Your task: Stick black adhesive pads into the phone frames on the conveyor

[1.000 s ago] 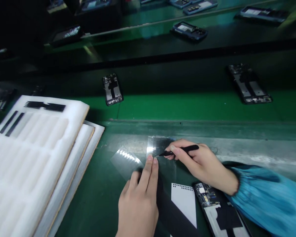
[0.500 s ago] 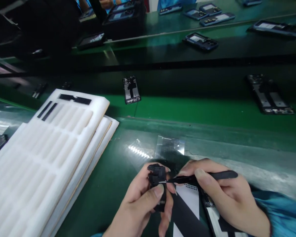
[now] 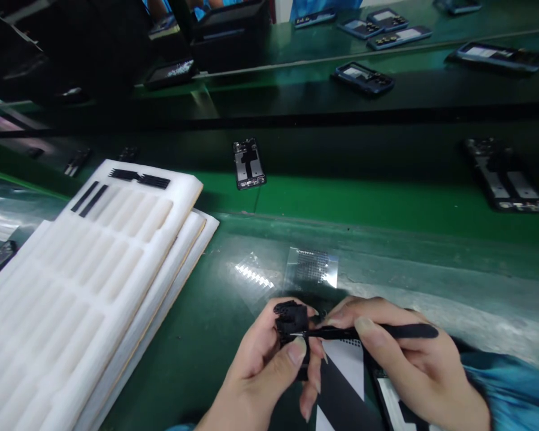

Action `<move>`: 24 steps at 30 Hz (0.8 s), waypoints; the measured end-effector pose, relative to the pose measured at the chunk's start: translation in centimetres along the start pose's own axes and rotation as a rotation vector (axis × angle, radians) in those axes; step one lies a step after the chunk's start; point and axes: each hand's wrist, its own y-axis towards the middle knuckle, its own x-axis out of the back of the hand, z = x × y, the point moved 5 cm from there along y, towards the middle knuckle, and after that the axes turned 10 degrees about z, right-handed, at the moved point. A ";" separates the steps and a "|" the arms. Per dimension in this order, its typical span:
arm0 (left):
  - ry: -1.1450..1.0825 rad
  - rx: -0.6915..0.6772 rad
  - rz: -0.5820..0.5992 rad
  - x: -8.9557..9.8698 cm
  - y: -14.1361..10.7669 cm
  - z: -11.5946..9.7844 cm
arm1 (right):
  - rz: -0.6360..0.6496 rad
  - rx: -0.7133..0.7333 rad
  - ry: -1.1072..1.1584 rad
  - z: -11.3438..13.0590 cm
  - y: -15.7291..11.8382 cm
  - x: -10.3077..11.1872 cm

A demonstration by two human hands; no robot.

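Small black plastic-looking moulded piece (image 3: 291, 318) is pinched by the left hand (image 3: 258, 380) above the green tabletop (image 3: 184, 341), I think for steadiness under the slim black tweezers (image 3: 397, 331), which the right hand (image 3: 411, 365) grips like a pen.

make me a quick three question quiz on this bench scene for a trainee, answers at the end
1. Open: what does the left hand hold?
2. True or false: the slim black tweezers-like tool in the right hand has its tip toward the left hand.
3. Multiple choice: where is the stack of slotted white foam trays, as seen in the picture?
A) To the right of both hands
B) To the left of both hands
C) Between the hands

Key:
1. A small, blocky black part
2. True
3. B
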 end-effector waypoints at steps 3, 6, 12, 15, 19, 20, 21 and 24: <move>-0.012 -0.041 -0.024 -0.1 -0.2 0.3 | -0.005 0.026 0.011 0.2 -0.2 0.0; -0.066 -0.056 -0.027 -0.2 -0.3 0.5 | 0.008 0.069 -0.003 0.7 -0.4 0.1; -0.078 -0.071 0.016 -0.5 -0.3 0.3 | 0.044 0.107 -0.016 1.4 -0.5 0.0; -0.079 -0.082 0.012 -0.5 -0.4 0.3 | 0.040 0.111 -0.022 1.4 -0.6 -0.2; -0.096 -0.094 -0.011 -0.6 -0.3 0.3 | 0.036 0.121 -0.010 1.6 -0.6 -0.3; -0.105 -0.086 -0.023 -0.6 -0.2 0.3 | 0.040 0.124 -0.014 1.7 -0.6 -0.3; -0.112 -0.078 -0.053 -0.4 -0.1 0.3 | 0.038 0.122 -0.024 1.8 -0.7 -0.2; 0.025 -0.085 -0.255 0.6 -0.6 0.4 | -0.052 0.054 -0.123 1.4 -1.8 1.0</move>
